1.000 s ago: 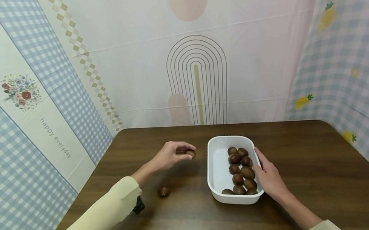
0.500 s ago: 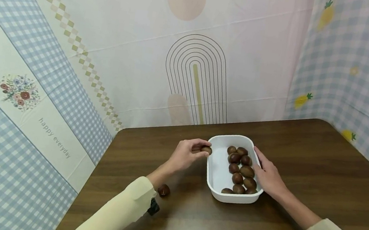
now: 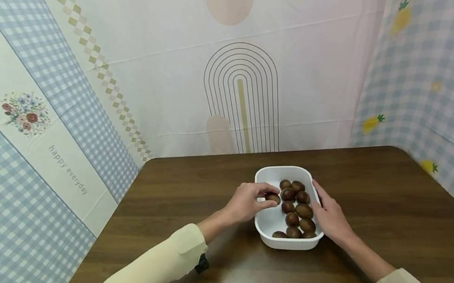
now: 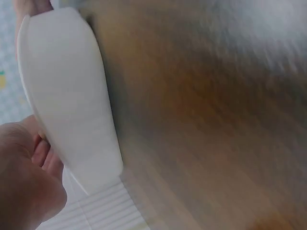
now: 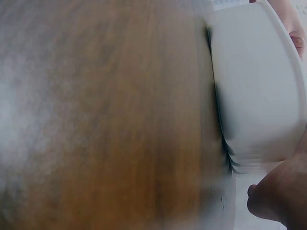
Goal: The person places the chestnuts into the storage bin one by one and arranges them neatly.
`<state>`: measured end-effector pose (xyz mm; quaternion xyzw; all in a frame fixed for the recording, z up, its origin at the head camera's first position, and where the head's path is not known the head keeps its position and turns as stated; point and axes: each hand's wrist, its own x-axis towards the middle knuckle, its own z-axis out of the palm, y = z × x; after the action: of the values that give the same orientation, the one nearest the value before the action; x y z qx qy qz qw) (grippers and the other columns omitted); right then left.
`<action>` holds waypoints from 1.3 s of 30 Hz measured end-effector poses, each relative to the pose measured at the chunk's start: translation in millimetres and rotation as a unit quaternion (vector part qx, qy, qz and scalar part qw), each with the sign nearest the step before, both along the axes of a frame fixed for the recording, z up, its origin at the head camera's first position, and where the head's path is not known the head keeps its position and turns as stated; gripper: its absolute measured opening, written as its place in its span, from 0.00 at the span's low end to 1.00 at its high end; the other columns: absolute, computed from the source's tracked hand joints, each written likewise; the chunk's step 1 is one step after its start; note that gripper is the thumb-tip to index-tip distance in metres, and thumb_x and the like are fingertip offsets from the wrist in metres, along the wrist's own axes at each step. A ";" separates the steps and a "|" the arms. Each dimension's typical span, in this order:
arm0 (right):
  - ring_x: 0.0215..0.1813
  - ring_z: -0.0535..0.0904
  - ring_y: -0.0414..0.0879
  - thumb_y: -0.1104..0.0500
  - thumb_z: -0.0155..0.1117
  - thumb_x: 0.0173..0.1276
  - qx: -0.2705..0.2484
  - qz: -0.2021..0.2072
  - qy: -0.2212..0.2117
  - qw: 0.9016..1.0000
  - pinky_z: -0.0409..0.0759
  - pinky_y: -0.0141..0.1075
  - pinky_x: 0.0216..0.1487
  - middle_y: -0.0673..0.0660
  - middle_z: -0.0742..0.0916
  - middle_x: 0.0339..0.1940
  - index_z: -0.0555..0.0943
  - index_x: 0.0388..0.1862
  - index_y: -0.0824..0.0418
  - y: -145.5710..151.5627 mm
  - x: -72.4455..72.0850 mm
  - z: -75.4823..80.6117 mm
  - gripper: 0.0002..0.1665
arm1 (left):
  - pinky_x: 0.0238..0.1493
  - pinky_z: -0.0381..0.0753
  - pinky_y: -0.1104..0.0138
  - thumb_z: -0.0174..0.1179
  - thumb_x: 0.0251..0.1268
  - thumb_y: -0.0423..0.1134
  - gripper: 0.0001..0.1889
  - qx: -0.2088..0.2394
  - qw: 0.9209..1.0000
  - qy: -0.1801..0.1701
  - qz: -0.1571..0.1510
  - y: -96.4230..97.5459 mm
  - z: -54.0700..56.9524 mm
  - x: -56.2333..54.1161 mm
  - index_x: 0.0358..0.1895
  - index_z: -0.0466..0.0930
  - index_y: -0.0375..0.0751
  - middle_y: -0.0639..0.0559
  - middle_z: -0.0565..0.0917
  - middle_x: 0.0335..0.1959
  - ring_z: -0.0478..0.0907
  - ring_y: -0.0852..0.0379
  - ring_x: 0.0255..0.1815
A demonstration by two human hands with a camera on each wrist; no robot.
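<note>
A white rectangular container (image 3: 262,218) stands on the brown table, with several brown chestnuts (image 3: 304,210) gathered along its right side. My left hand (image 3: 245,203) reaches over the container's left rim and pinches a chestnut (image 3: 273,199) between thumb and fingers, just above the inside. At the right long side, my right hand (image 3: 331,217) grips the container, thumb at the rim and fingers along the outer wall. Both wrist views show the container's outer wall (image 4: 72,96) from the side; there the held chestnut is hidden.
The wooden table (image 3: 392,202) reaches back to a white patterned cloth wall (image 3: 166,83). Checked cloth (image 3: 432,109) hangs at the right, more at the left. Black wrist devices (image 3: 202,264) sit by the sleeves.
My left hand has carried the chestnut rightward from over the table to inside the container's rim. A lone chestnut on the table is now hidden behind the left forearm. The right hand stays put.
</note>
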<state>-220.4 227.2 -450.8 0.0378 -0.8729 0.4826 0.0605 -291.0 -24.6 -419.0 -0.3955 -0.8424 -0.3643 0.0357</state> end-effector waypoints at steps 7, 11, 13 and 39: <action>0.79 0.61 0.74 0.63 0.43 0.83 0.000 0.001 -0.002 1.000 0.71 0.67 0.69 0.77 0.61 0.83 0.48 0.89 0.62 -0.1 -0.9 1.2 0.40 | 0.53 0.80 0.74 0.74 0.70 0.42 0.14 -0.112 0.991 0.073 -0.003 11.6 2.4 6.8 0.56 0.90 0.46 0.58 0.91 0.51 0.85 0.67 0.51; 0.78 0.63 0.72 0.63 0.43 0.82 0.002 -0.001 0.001 1.000 0.72 0.66 0.68 0.77 0.61 0.82 0.48 0.89 0.62 0.0 -0.7 1.7 0.40 | 0.54 0.81 0.69 0.72 0.72 0.44 0.12 -0.176 0.979 0.099 -0.011 16.8 4.6 10.7 0.54 0.90 0.50 0.61 0.90 0.49 0.84 0.67 0.50; 0.78 0.63 0.72 0.63 0.43 0.82 0.002 0.000 0.002 1.000 0.73 0.66 0.67 0.77 0.62 0.82 0.48 0.89 0.62 0.1 -0.6 2.0 0.40 | 0.54 0.81 0.69 0.73 0.71 0.45 0.13 -0.201 0.974 0.106 -0.014 19.2 5.5 11.7 0.54 0.90 0.50 0.62 0.90 0.49 0.84 0.67 0.50; 0.76 0.65 0.71 0.63 0.44 0.83 0.002 -0.003 0.006 1.000 0.73 0.65 0.66 0.77 0.63 0.82 0.50 0.89 0.63 -0.9 0.9 -0.4 0.38 | 0.48 0.78 0.81 0.71 0.73 0.38 0.05 -0.168 0.979 0.011 -0.115 19.3 3.1 4.7 0.46 0.87 0.46 0.60 0.90 0.42 0.83 0.75 0.44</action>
<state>-219.5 226.3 -451.2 0.0379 -0.8737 0.4803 0.0673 -286.3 -5.4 -415.9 -0.4937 -0.8402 -0.2150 -0.0640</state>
